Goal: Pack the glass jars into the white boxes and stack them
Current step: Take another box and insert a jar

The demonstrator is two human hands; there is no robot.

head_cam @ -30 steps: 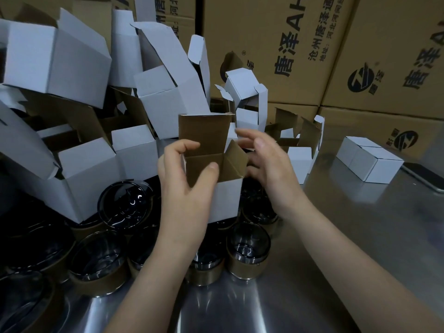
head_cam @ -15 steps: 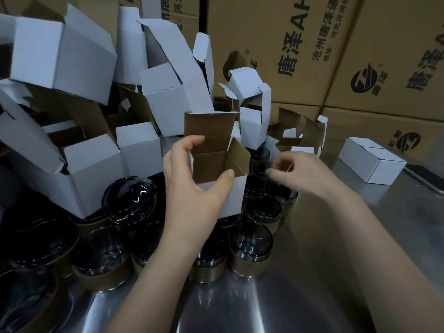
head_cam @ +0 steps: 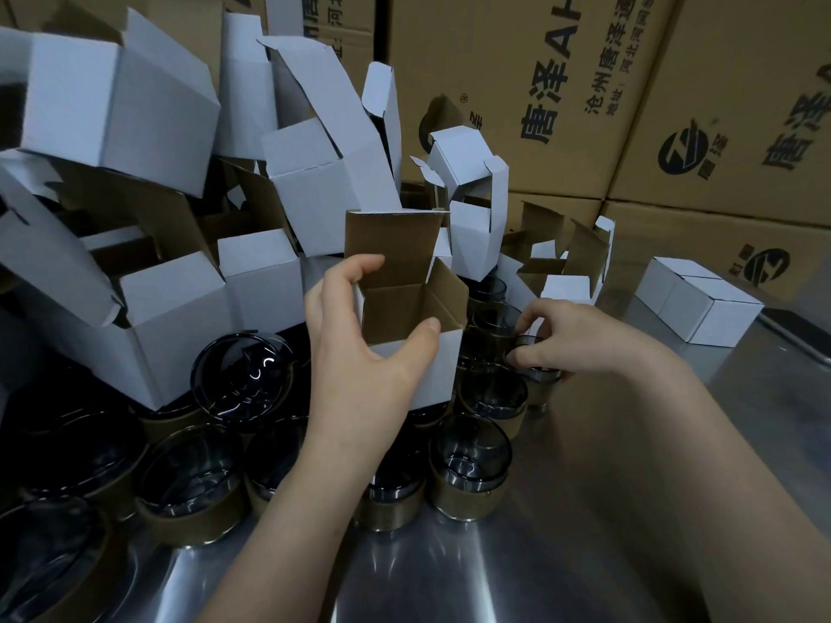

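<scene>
The step in hand is fetching a jar for a box that is ready to take it. The left hand point(head_cam: 359, 353) grips a white box point(head_cam: 418, 317) above the jars point(head_cam: 470, 469), thumb on the near wall and fingers curled round the far side. The box's top flap stands upright, its mouth faces up, and its brown inside looks empty. The right hand point(head_cam: 580, 339) reaches to the right edge of the cluster, where its fingers curl round the rim of one jar point(head_cam: 539, 388). Whether that jar has left the metal table point(head_cam: 494, 573) is hard to tell; it seems to stand there. More empty boxes point(head_cam: 171, 308) lie heaped behind and to the left, and two closed boxes point(head_cam: 697, 299) sit side by side well off to the right, in front of brown cartons point(head_cam: 562, 92).

Next, the jar probably needs lifting straight up, clear of its close neighbours, then lowering upright into the open mouth. After that the flaps get folded shut and the box joins the closed ones
</scene>
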